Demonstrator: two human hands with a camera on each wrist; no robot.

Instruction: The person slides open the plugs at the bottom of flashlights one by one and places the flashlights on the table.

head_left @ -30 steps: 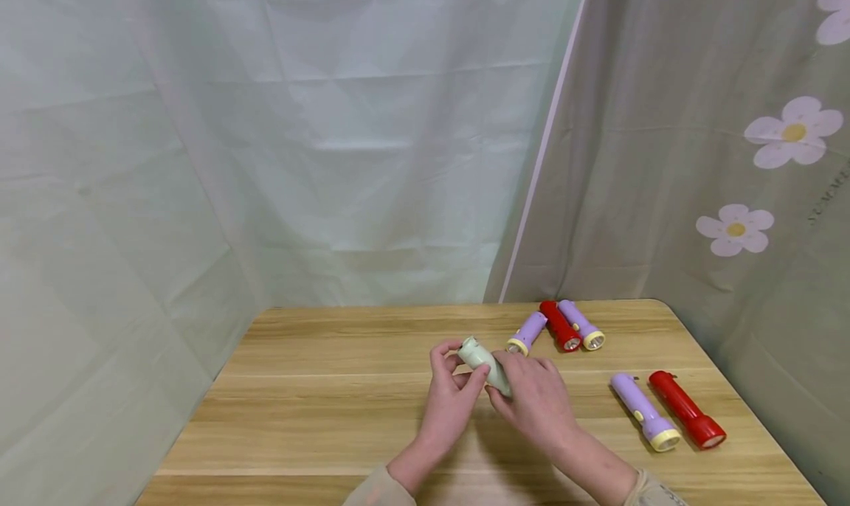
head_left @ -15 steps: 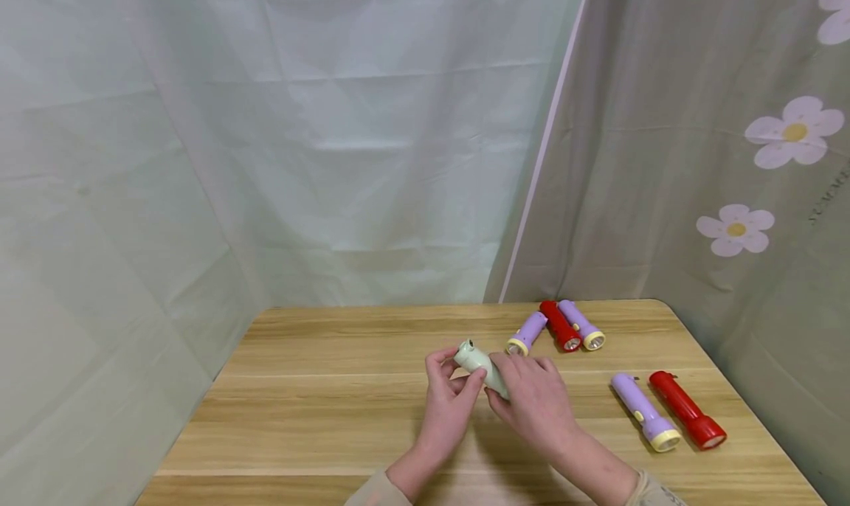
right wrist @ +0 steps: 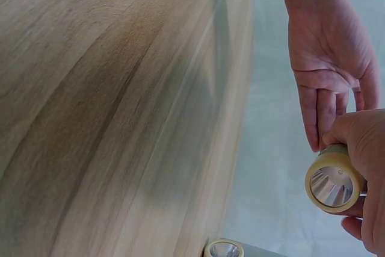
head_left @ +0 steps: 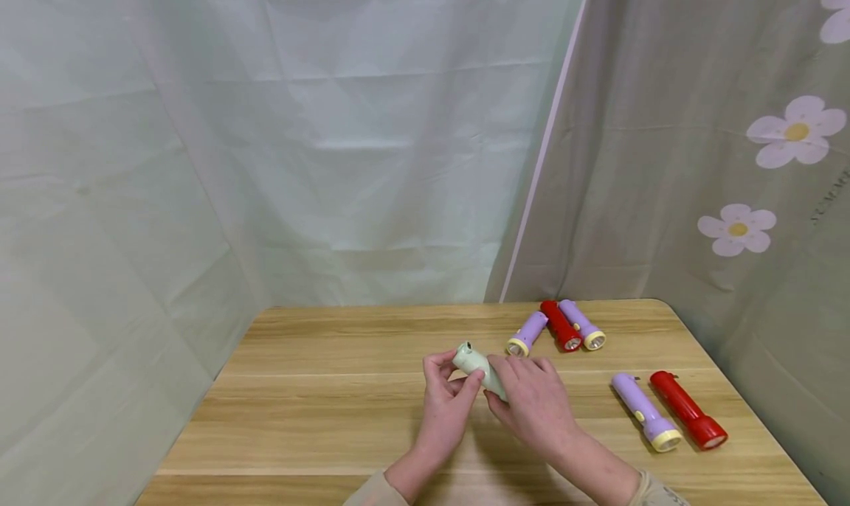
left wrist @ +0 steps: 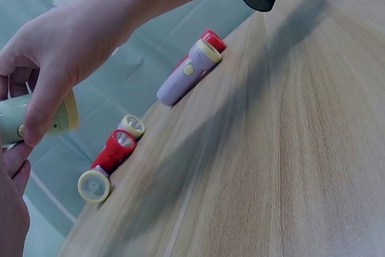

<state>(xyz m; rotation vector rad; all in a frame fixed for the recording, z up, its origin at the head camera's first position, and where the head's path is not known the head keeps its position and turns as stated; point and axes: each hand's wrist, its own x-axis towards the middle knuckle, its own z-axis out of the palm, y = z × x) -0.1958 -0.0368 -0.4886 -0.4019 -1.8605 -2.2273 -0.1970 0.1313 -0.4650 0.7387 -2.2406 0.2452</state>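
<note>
Left hand [head_left: 445, 409] pinches, right hand [head_left: 533, 395] grips the pale-green cylindrical plastic flashlight [head_left: 472, 361], slightly shifted leftward; handling seems unfinished.

In the head view the right hand's grip [head_left: 534, 401] hides the lamp end of the pale green flashlight [head_left: 474, 361]; in the left wrist view the left edge cuts off its tail. There the near purple flashlight [left wrist: 177, 85] covers much of the near red flashlight [left wrist: 213, 40]. The head view cuts off the near edge of the desk [head_left: 299, 417]. Lettering [head_left: 831, 195] on the right curtain [head_left: 637, 174] is too small to read.
</note>
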